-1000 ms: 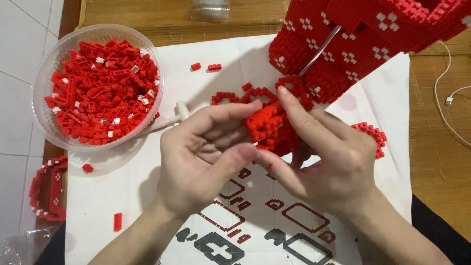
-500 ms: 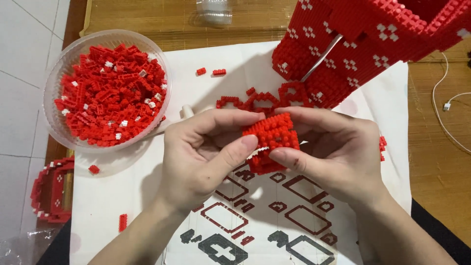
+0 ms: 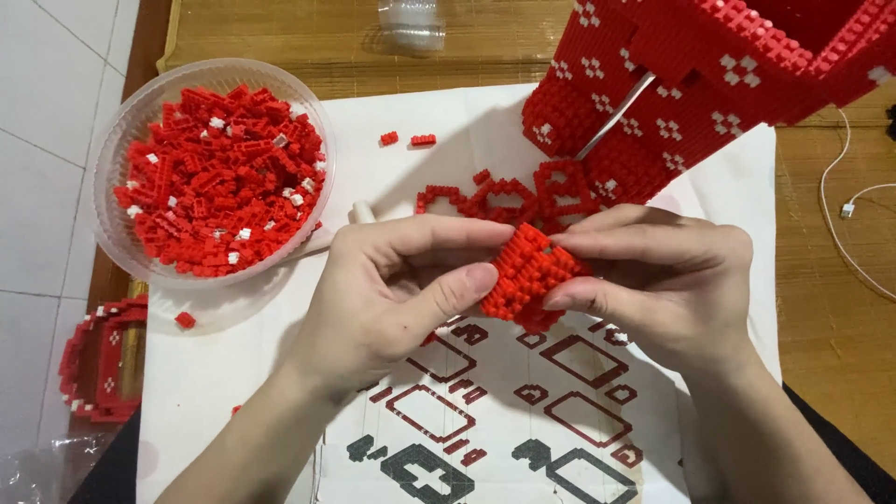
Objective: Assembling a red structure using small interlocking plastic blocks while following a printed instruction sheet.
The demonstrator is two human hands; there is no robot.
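Both hands hold one small red block of tiny bricks (image 3: 528,272) above a printed instruction sheet (image 3: 523,411). My left hand (image 3: 397,294) pinches its left side with thumb and forefinger. My right hand (image 3: 667,280) grips its right side, fingers over the top and thumb below. Behind the block lie several flat red ring-shaped brick pieces (image 3: 504,198). A large red brick model with white dot patterns (image 3: 709,84) rises at the top right.
A clear plastic bowl (image 3: 119,142) full of loose red and white bricks sits at the left. A few stray bricks (image 3: 406,139) lie on the white sheet. Another red ring assembly (image 3: 98,359) lies at the left edge. A white cable (image 3: 854,219) runs across the wooden table at the right.
The block has been turned so its studded face shows more squarely. Both hands have closed in on its two sides and hold it level.
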